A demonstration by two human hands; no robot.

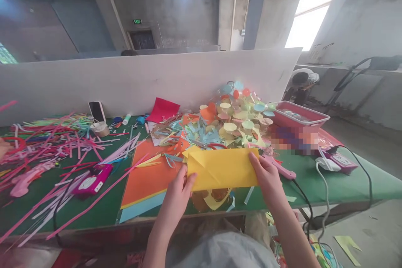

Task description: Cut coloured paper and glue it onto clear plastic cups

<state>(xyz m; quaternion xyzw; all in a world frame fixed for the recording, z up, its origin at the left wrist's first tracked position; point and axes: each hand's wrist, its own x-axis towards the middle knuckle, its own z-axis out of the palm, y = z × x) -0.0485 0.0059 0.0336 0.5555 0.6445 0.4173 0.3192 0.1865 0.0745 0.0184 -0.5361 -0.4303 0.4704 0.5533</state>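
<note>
A folded sheet of yellow paper (224,169) is held level above the table's front edge, with a diagonal crease across its left part. My left hand (181,188) pinches its left end between thumb and fingers. At the right end, my right hand (266,176) grips the upper corner, thumb on the near face. Just behind the paper lie scissors with red handles (216,146), partly hidden by it. A pink glue gun (278,166) rests to the right of my right hand, its black cord running off the table.
Orange paper sheets (141,188) lie left of my hands. Paper flowers (238,113) and scraps pile up behind, near a pink basket (301,113). Pink and white strips (65,142), a phone (96,112) and a magenta power strip (93,180) are further left. Another person's hand (4,148) shows at the left edge.
</note>
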